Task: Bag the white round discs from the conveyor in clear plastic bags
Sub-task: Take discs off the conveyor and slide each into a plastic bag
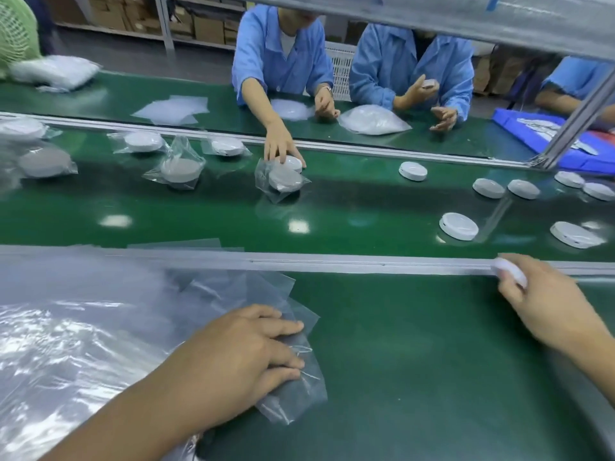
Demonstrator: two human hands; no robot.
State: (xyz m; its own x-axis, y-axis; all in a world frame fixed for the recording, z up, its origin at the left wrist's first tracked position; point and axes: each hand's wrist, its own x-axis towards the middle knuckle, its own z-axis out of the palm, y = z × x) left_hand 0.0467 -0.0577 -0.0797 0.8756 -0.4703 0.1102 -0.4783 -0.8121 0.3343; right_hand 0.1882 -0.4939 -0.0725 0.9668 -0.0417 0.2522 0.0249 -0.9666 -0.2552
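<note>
Head view, green conveyor (199, 214), cartons (208, 29) behind, left hand (239, 354) flat on bag (299, 394), right hand (545, 304) gripping disc (512, 272)

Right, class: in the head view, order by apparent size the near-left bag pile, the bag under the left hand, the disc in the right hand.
1. bag pile
2. bag under the left hand
3. disc, though the right hand hides most of it

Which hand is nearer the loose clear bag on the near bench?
Left. The left hand rests on the clear bag; the right hand is well off to its right, holding a white disc.
</note>
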